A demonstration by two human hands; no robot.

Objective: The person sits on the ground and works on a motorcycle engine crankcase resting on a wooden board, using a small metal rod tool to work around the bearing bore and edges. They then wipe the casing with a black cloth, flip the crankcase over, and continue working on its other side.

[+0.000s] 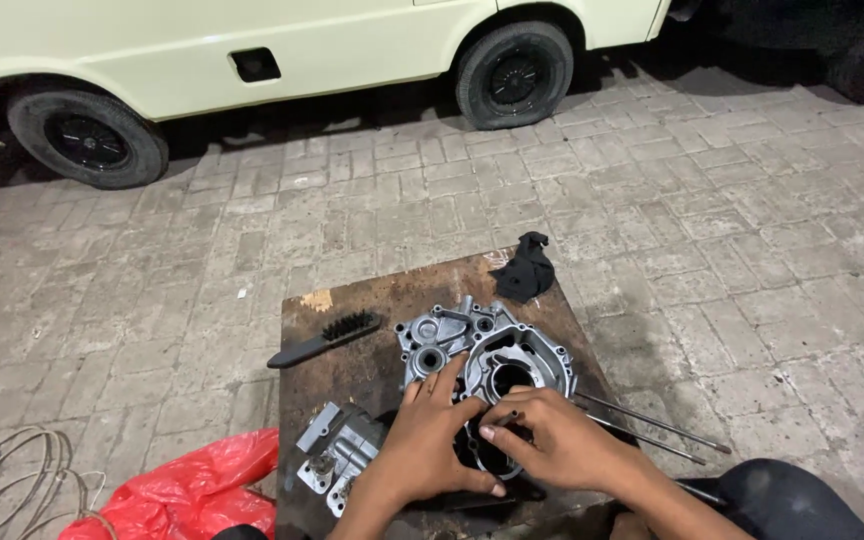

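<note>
head view: engine casing (pixel 492 350) under fingers (pixel 492 432)

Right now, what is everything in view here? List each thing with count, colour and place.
engine case half: one, silver-grey, middle of board
wooden board: one, dark brown, on the paving
brush: one, black, board's left part
smaller metal part: one, grey, board's near left
black rag: one, board's far corner
long rods: at least two, dark metal, off the board's right edge
red plastic bag: one, lower left
coiled cable: one, pale, far lower left
van: one, cream, top
left hand: on the case
right hand: pinching a small dark piece, on the case
</note>
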